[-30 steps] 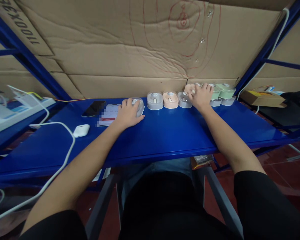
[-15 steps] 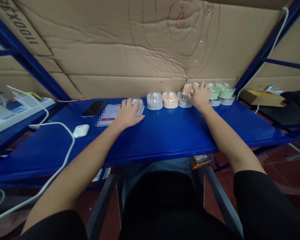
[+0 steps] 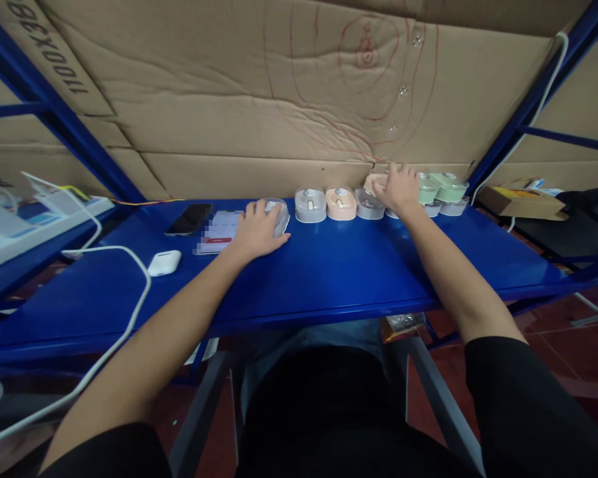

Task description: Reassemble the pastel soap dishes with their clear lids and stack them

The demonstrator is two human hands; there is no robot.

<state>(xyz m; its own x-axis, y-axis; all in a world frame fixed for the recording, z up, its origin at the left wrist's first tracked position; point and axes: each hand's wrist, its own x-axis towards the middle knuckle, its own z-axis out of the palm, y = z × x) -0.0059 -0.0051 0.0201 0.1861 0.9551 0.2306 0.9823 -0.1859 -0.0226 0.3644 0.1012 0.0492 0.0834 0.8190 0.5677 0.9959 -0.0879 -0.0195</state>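
Observation:
A row of small clear-lidded cases stands at the back of the blue shelf [image 3: 329,272]. My left hand [image 3: 256,230] lies over a grey case [image 3: 279,216] at the left end of the row, fingers curled on it. Beside it stand a grey case [image 3: 309,204], a peach case [image 3: 340,203] and another grey case [image 3: 367,204]. My right hand [image 3: 401,189] rests on the stacked cases further right, fingers closed around a peach case [image 3: 373,182]. Green cases [image 3: 441,186] sit stacked just right of that hand.
A black phone [image 3: 189,219] and a card [image 3: 218,232] lie left of my left hand. A white earbud case [image 3: 164,263] and a white cable [image 3: 124,292] sit at the left. Cardboard [image 3: 299,99] backs the shelf. A yellow-brown box [image 3: 521,202] lies at the right.
My right hand has shifted slightly back and up onto the stacked cases. My left hand has stayed on the grey case.

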